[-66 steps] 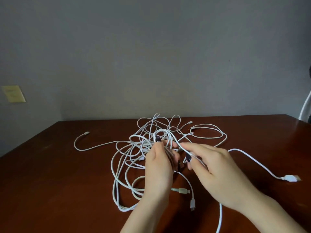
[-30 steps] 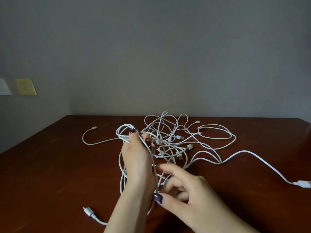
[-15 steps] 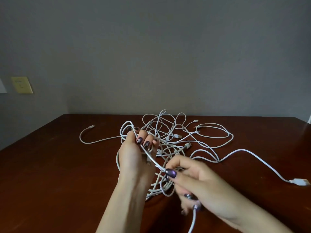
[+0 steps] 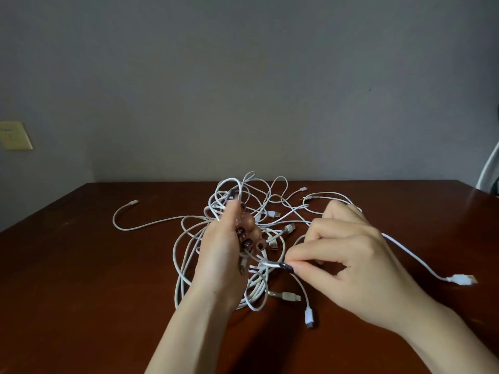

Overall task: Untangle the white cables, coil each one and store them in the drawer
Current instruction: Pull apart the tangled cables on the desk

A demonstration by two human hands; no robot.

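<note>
The white cables (image 4: 229, 238) are lying tangled on the table (image 4: 81, 265) — light, limp, snag-prone. The left hand (image 4: 224, 255) is gripping several loops; the right hand (image 4: 343, 255) is pinching one strand — better taken near a plug.

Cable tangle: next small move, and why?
Probably draw the right hand slowly right, away from the left hand. It pinches one strand running to the left hand, which grips a lifted bunch of white cables, so that strand may slide free.

open table (image 4: 81, 279) left, cable tangle (image 4: 273, 213) crowding centre, stray plug (image 4: 461, 279) right
</note>
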